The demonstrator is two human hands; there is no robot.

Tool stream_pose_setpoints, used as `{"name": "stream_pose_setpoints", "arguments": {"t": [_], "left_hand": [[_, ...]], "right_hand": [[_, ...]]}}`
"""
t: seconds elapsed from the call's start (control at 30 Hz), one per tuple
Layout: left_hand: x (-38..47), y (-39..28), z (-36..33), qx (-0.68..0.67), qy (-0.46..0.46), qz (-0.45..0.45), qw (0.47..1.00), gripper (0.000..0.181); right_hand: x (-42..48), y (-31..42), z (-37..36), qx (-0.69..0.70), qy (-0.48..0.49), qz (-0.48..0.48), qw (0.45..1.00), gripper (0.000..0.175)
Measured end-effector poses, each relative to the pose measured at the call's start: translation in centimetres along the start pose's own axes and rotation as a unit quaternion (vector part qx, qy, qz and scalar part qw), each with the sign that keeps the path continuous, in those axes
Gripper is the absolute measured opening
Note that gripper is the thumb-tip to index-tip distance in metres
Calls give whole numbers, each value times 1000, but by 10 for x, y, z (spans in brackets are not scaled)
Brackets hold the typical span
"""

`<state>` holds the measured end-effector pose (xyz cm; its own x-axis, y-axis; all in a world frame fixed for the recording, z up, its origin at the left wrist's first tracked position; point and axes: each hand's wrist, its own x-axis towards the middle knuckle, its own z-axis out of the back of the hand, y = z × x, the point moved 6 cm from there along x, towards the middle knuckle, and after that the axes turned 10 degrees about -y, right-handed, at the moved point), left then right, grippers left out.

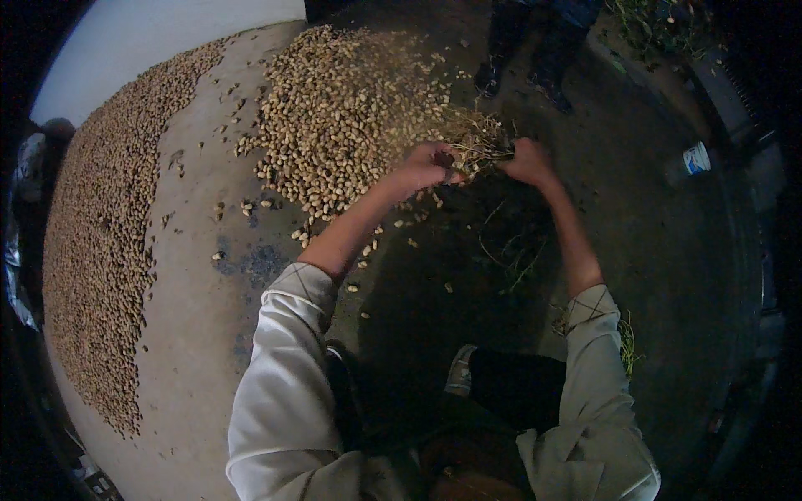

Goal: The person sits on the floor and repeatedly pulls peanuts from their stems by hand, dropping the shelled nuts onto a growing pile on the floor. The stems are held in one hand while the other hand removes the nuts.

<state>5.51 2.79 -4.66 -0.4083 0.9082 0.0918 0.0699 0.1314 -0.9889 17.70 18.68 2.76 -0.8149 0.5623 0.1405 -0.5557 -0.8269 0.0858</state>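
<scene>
A bunch of dry peanut plants (476, 134) with tangled roots and stems is held over the near right edge of a large heap of unshelled peanuts (338, 113). My right hand (528, 164) grips the bunch by its right end. On the opposite side, my left hand (429, 164) is at the roots with its fingers curled; something small and dark shows by the fingers. Whether that hand grips anything is not clear. Loose peanuts lie on the floor below my left forearm.
A broad strip of peanuts (106, 250) runs along the left by a white wall (169, 50). Another person's legs and dark boots (545, 81) stand beyond the bunch. A white tub (696, 158) is at right. Green plants (658, 31) lie at top right, loose stems (517, 269) below my hands.
</scene>
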Motion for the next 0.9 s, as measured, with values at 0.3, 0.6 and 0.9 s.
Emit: {"name": "stream_pose_setpoints", "arguments": {"t": [0.3, 0.6, 0.9], "left_hand": [[-8, -15, -9, -56, -83, 123, 987, 14], [-3, -13, 2, 182, 34, 20, 983, 23], [-21, -10, 43, -58, -14, 246, 967, 19]], "right_hand": [[0, -5, -3, 58, 4, 16, 998, 50], [-6, 8, 9, 20, 51, -17, 998, 46], [11, -67, -9, 35, 3, -88, 995, 43]]}}
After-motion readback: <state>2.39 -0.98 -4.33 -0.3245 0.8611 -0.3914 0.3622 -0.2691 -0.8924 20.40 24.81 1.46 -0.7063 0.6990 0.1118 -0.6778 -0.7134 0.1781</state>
